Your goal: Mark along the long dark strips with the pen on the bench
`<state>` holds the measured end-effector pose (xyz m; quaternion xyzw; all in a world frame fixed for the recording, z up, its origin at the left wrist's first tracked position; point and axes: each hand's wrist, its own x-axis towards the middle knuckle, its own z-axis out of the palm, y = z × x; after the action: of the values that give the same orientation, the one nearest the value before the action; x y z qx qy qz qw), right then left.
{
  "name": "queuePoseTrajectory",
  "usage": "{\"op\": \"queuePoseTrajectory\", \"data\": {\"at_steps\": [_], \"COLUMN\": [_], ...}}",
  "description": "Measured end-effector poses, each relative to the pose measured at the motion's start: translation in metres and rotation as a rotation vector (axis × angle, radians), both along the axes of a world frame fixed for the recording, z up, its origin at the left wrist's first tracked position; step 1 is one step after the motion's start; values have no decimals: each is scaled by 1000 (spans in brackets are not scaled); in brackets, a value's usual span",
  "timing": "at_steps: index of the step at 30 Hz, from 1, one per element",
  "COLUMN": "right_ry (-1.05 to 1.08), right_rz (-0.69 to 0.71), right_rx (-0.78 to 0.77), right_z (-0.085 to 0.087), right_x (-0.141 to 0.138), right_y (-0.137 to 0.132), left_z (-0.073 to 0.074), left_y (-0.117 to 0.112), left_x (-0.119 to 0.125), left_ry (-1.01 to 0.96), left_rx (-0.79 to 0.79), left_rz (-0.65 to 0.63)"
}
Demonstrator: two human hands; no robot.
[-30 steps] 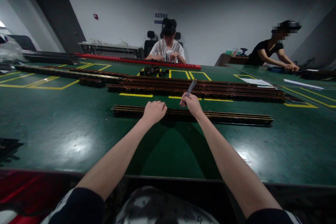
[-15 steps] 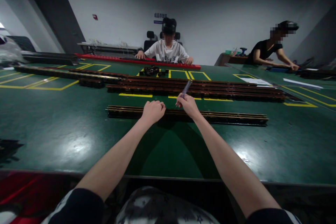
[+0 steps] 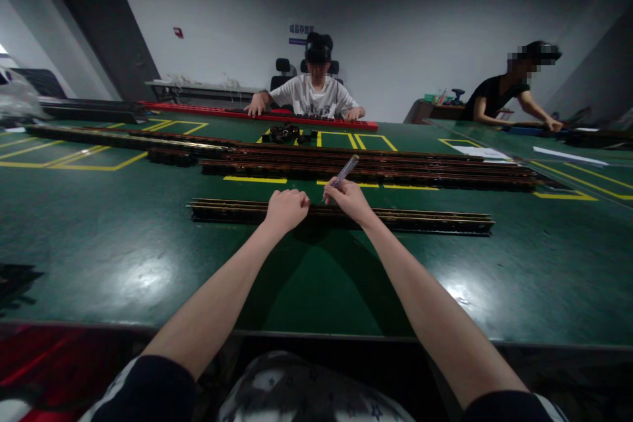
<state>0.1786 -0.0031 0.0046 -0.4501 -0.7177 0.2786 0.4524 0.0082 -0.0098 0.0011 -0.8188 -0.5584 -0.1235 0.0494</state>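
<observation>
So here's the setup: big green table (image 3: 123,224), and a long dark bar (image 3: 420,221) with brassy edges lies on it, roughly parallel to the near edge but set well back from it. Left hand (image 3: 288,210) is down on the bar, left of its middle, fingers curled over the top. Can't tell if it's actually pinching it, since the fingertips are hidden. Right hand (image 3: 349,199) is wrapped around a slim tool (image 3: 346,171) with a clear handle, butt end leaning up and to the right, lower end down by the bar. Too small to see if the tip touches. The two hands are just beside each other, not touching.

Past the bar, toward the far edge, there's a stack of long reddish-brown strips (image 3: 370,168), then a little dark clump of parts (image 3: 284,133). A red rail (image 3: 198,107) runs along the far edge, with a person in a white shirt (image 3: 316,95) behind it, both hands on it or close to it. Some dark piece (image 3: 17,283) pokes in near the near left corner.
</observation>
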Motion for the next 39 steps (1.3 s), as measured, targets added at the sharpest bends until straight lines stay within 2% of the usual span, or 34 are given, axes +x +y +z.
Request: {"op": "queuePoseTrajectory", "data": {"at_steps": [9, 22, 39], "right_ry": [10, 12, 125], "right_rz": [12, 65, 14], "right_rx": [-18, -41, -123], "right_z": [-1, 1, -1], "right_x": [1, -1, 14], "right_y": [2, -1, 5], "left_z": [1, 5, 6], "left_y": [5, 11, 11], "left_x": [-1, -13, -16], "left_ry": [59, 6, -19], "left_rx": [-38, -128, -170], "left_rz": [36, 85, 101]}}
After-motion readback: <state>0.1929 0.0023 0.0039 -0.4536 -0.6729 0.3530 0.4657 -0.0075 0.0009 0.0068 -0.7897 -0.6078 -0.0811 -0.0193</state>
